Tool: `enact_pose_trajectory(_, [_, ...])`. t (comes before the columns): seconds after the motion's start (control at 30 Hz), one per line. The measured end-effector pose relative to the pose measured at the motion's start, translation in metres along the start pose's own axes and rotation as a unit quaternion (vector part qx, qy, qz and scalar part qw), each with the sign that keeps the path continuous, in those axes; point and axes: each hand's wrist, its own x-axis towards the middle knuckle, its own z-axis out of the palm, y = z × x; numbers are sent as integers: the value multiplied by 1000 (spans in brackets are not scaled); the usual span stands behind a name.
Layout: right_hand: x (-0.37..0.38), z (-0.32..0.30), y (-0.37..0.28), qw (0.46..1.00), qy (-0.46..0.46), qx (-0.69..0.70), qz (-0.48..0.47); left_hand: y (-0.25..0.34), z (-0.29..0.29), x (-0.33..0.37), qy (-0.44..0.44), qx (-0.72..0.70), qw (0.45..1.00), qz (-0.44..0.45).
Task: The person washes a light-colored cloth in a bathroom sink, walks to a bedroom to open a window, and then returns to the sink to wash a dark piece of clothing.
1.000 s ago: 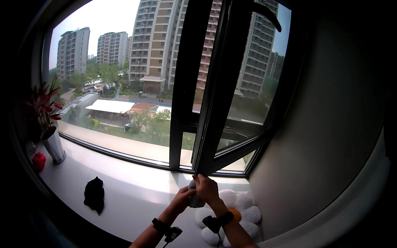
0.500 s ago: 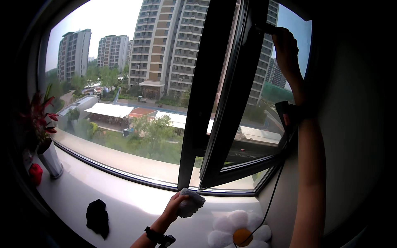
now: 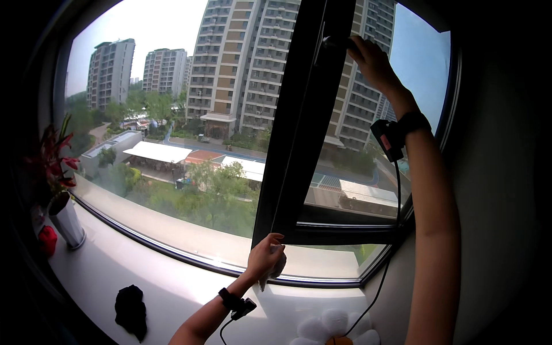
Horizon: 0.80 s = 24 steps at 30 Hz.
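My right hand (image 3: 372, 62) is raised at the upper right, its fingers wrapped round the dark window handle (image 3: 338, 43). That handle sticks out from the dark-framed window sash (image 3: 310, 138), whose lower edge still shows a gap above the outer frame. Down by the sash's bottom corner, my left hand (image 3: 265, 257) is closed round a crumpled grey cloth (image 3: 279, 265). Part of the cloth hangs below the fingers, and the hand hides the rest.
A white windowsill (image 3: 190, 287) runs beneath the window. On it lie a black cloth (image 3: 131, 312) and a white flower-shaped cushion (image 3: 310, 329). A white vase (image 3: 67, 221) with red flowers (image 3: 54, 158) stands far left. A cable (image 3: 379, 293) hangs from my right wrist device.
The sash has swung inward toward the fixed frame, with my right hand moving left on the handle. My left hand has risen slightly with the grey cloth, toward the sash's corner.
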Motion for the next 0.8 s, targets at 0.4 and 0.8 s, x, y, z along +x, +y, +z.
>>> enact_pose_trajectory(0.4, [7,48,32,994,21,-95,-38,-42,30,134,129,60,989,-25])
enact_pose_trajectory(0.8, [-19,85,-12,955,88,-259,115,-43,35,141,195,126,973,-7])
